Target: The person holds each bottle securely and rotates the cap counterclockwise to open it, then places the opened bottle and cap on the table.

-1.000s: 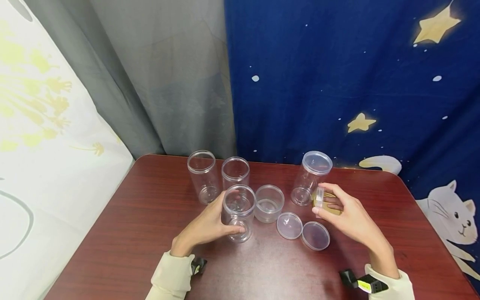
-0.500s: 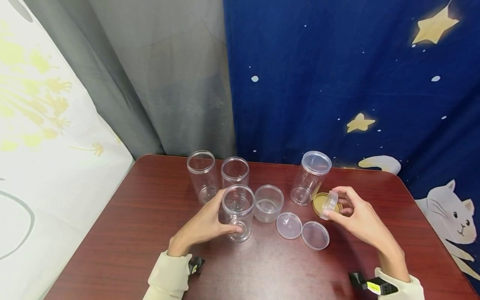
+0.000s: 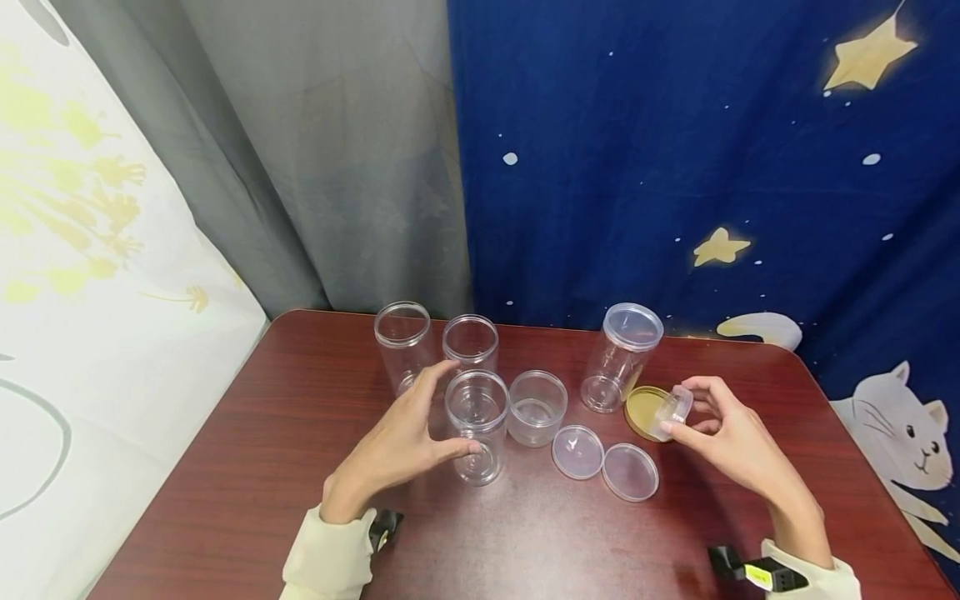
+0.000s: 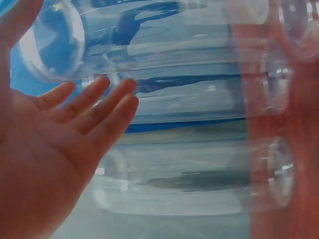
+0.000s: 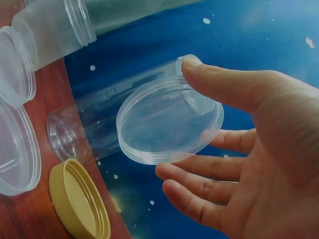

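My left hand [image 3: 397,442] is spread around the left side of a clear tall jar [image 3: 483,421] that stands upright without a lid. Its fingers look straight and loose in the left wrist view, apart from the jar wall; whether the thumb touches the jar I cannot tell. My right hand [image 3: 742,446] pinches a clear round lid [image 5: 169,122] by its rim, thumb on one side and fingers on the other. The lid is tilted up above the right part of a gold lid [image 3: 642,412] that lies on the table.
Two open tall jars [image 3: 402,333] [image 3: 471,337] stand at the back left. A short open jar [image 3: 537,408] is beside the front one. Two clear lids [image 3: 578,452] [image 3: 631,472] lie flat in the middle. A lidded tall jar [image 3: 630,350] stands behind the gold lid.
The left hand has loosened from the front jar and drawn back left, its fingers now straighter. The right hand has moved right with the clear lid and turned it, uncovering more of the gold lid.
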`<state>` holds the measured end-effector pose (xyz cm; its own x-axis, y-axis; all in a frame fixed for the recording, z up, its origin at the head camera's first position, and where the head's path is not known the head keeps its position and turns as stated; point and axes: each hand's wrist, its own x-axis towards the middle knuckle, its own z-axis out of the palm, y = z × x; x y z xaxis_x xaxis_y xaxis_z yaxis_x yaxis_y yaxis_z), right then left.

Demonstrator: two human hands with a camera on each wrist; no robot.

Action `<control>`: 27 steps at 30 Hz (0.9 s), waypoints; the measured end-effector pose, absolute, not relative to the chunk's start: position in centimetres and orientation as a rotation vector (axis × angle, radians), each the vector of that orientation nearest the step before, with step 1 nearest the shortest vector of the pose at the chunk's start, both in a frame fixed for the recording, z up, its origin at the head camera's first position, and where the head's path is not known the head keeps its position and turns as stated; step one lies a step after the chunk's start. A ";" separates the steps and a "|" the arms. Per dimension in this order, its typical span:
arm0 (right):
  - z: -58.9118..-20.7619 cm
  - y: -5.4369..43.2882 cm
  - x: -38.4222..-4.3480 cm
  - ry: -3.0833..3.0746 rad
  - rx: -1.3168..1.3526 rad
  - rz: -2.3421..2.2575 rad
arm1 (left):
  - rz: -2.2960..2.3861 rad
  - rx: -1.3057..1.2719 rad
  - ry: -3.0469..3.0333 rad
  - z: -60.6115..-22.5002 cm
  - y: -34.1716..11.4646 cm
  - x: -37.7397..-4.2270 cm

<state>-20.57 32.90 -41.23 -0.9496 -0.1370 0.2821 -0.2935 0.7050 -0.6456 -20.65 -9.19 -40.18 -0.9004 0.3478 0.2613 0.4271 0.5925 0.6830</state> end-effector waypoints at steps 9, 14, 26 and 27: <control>-41.5 34.0 -20.5 -2.805 0.274 1.005 | -0.793 -0.643 -2.401 -36.8 -8.4 -19.4; -41.7 34.7 -20.5 -2.841 0.238 1.003 | -0.742 -0.685 -2.125 -33.8 -6.2 -18.0; -42.3 36.2 -20.6 -2.907 0.200 1.046 | -0.766 -0.890 -2.055 -33.2 -1.4 -17.0; -42.4 36.3 -20.6 -2.919 0.193 1.050 | -0.765 -0.902 -2.071 -33.5 -1.1 -17.1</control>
